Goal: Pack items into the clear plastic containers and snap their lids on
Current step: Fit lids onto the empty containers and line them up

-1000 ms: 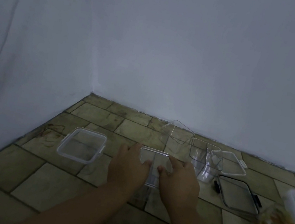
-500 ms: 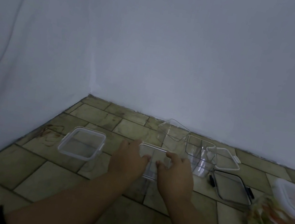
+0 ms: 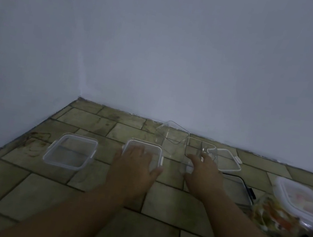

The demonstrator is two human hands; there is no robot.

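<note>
A bare corner of a home is showing here: plain white walls (image 3: 184,50) meeting at eleven o'clock, worn stone floor tiles (image 3: 168,202), food-storage containers (image 3: 70,150) lying scattered from ten to three o'clock.

The hands have parted: left hand (image 3: 136,167) alone on the lidded container (image 3: 144,147).

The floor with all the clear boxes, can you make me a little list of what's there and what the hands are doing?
left hand: flat on the lidded clear plastic box
right hand: reaching to the open clear plastic tub
far left: lidded clear rectangular container
by wall: tilted empty clear tub
loose lids: white-rimmed lid, black-clipped lid
right edge: blurry bag of colourful items
floor: green-brown tiles
</note>
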